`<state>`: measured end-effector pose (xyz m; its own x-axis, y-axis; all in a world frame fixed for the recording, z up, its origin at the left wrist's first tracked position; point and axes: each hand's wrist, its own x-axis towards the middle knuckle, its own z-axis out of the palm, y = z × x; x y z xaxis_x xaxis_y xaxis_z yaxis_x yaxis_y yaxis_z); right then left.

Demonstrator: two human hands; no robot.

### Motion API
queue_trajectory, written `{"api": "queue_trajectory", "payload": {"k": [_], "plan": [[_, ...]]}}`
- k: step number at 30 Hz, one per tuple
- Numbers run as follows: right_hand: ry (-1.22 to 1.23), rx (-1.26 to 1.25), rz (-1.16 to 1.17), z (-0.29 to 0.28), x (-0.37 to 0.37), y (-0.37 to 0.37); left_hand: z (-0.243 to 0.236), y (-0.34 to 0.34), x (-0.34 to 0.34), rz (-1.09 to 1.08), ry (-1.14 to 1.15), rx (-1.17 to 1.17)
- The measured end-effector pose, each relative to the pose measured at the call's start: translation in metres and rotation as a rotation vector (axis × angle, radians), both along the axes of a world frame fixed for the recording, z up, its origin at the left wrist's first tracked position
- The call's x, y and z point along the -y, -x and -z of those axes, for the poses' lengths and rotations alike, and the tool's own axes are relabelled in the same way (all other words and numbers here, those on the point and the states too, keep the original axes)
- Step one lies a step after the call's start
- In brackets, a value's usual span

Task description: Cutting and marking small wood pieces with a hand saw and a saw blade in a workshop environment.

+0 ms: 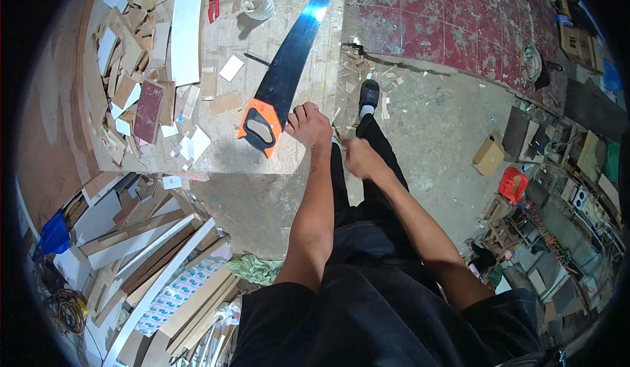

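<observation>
A hand saw [292,65] with a dark blade and an orange-and-black handle lies on the wooden worktable [226,154]. Beside its handle, at the table's right edge, my left hand [310,125] is closed with curled fingers. What they pinch, if anything, is hidden. Just off that edge, to the right and a little nearer, my right hand [364,159] is closed like a fist and slightly blurred. Whatever it may grip cannot be made out. A thin dark stick [256,59] pokes out by the blade. Farther back are a red utility knife [214,1] and a clear plastic cup [256,6].
A long white board [188,29] and a heap of wood offcuts [131,59] cover the table's left side. Planks [151,249] lean at lower left. On the right floor are a cardboard box [488,156], a red plastic container [512,184] and clutter.
</observation>
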<state>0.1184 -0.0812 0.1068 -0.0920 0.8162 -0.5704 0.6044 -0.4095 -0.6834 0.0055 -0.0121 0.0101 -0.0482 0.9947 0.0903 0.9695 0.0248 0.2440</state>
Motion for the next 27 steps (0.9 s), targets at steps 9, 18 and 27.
{"api": "queue_trajectory", "payload": {"k": [9, 18, 27], "plan": [[0.087, 0.132, 0.061, -0.019, -0.001, 0.010, 0.001, 0.004, 0.002, -0.018, 0.028, -0.041], [0.107, 0.033, -0.046, -0.023, -0.004, 0.001, -0.002, 0.008, 0.004, -0.022, 0.009, -0.033], [0.082, 0.028, 0.054, -0.021, 0.010, 0.009, 0.001, 0.005, 0.005, -0.026, 0.051, -0.019]]}}
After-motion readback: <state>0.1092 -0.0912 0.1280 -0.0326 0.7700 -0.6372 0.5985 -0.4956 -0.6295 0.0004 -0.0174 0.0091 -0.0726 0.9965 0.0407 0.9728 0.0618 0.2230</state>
